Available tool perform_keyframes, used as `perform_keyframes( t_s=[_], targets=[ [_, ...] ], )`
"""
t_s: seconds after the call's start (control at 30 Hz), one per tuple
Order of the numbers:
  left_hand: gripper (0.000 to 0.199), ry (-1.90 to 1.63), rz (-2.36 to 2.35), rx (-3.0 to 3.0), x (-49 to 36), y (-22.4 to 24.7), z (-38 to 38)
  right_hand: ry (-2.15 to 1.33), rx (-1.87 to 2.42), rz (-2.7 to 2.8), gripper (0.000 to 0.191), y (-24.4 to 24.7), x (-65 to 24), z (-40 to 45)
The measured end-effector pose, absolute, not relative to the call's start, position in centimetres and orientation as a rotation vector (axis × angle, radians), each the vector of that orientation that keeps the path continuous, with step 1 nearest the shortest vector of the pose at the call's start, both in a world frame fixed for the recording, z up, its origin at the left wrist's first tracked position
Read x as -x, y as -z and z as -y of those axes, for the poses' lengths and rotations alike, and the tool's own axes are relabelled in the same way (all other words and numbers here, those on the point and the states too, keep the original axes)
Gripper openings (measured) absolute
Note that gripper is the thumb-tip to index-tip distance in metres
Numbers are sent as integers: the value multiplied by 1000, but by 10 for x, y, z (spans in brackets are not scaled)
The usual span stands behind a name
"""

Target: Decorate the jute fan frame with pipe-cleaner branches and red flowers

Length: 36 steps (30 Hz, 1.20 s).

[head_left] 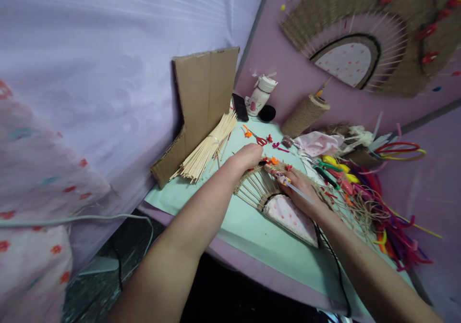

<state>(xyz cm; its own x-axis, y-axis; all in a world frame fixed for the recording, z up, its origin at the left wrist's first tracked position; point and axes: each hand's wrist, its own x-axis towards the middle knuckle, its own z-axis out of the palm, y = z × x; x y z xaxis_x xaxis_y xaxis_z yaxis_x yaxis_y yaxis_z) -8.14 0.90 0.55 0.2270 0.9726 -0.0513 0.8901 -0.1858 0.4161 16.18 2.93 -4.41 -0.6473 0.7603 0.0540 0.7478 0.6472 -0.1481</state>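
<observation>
A half-round fan of thin sticks and twine, with a pink-dotted cloth centre (290,217), lies on the pale green table. My left hand (255,154) is at the fan's far edge, beside a dark piece and small orange and red flowers; its fingers are mostly hidden. My right hand (300,191) is wrapped round a patterned glue gun (278,174) above the fan's twine band. A clear glue stick (301,192) sticks out of the gun's rear, and a black cord runs down past my right forearm.
Bundled sticks (205,152) lie by a leaning cardboard sheet (209,87). Red-handled scissors (261,141), a white bottle (262,94), a phone (240,107) and a twine roll (304,115) are farther back. Colourful pipe cleaners (392,227), pliers (326,174) and loose twine crowd the right. A finished fan hangs behind.
</observation>
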Motion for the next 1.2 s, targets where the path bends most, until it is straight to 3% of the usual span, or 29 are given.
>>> perform_keyframes(
  t_s=[1.0, 1.2],
  targets=[
    [25, -337, -1728, -2158, 83, 1, -15, -76, 1258, 2843, 24, 19, -155, -22],
    [26, -301, -1710, -2211, 82, 3, -16, -160, 1183, 2735, 33, 11, -168, -10]
  ],
)
